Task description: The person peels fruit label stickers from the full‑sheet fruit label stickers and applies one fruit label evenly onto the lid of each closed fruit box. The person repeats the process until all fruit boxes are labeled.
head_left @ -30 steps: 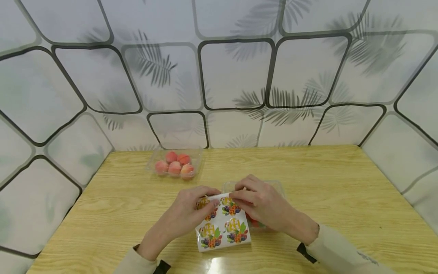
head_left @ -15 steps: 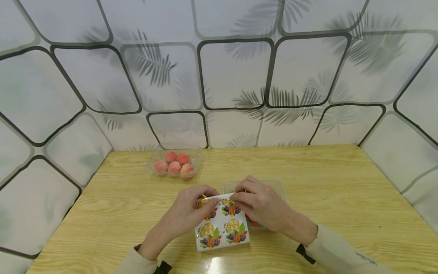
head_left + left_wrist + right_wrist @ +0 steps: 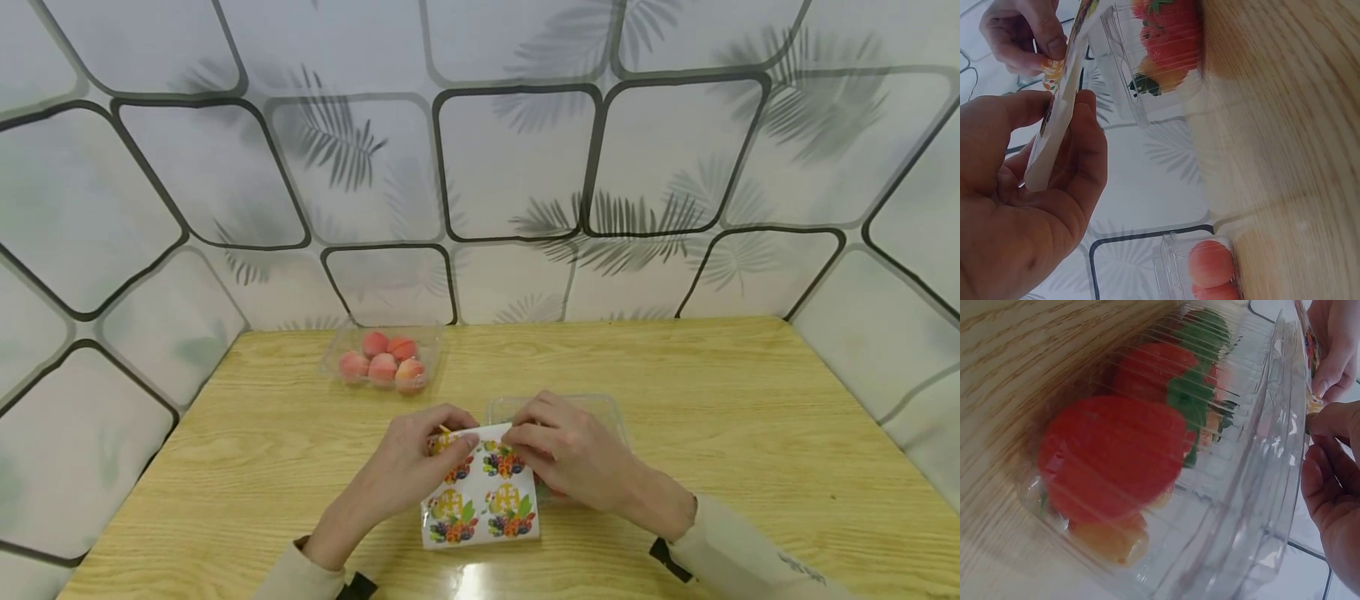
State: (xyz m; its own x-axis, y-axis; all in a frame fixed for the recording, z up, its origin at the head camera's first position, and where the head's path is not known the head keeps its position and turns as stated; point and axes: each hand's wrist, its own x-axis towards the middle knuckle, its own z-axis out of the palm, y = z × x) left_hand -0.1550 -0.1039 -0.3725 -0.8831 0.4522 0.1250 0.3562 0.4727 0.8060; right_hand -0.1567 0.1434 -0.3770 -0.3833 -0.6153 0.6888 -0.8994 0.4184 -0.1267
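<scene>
My left hand (image 3: 408, 467) grips a white sheet of fruit-print stickers (image 3: 480, 521), thumb on the printed face and fingers behind it. At the sheet's upper right, my right hand (image 3: 577, 454) pinches the edge of a sticker between thumb and fingertips. The left wrist view shows that orange-and-white sticker (image 3: 1052, 74) curling up from the sheet. Behind the right hand stands a clear plastic fruit box (image 3: 603, 408), mostly hidden in the head view. Red strawberries (image 3: 1172, 34) with green leaves and a yellow-orange fruit (image 3: 1113, 540) lie inside it.
A second clear box (image 3: 431, 337) with several peaches (image 3: 382, 367) stands at the table's back left. The wood-grain table (image 3: 720, 392) ends at a patterned wall cloth (image 3: 517, 167) at the back and sides.
The sticker sheet has shifted slightly left and turned a little. Both hands keep nearly the same places, the right still pinching at the sheet's upper edge. The boxes have not moved.
</scene>
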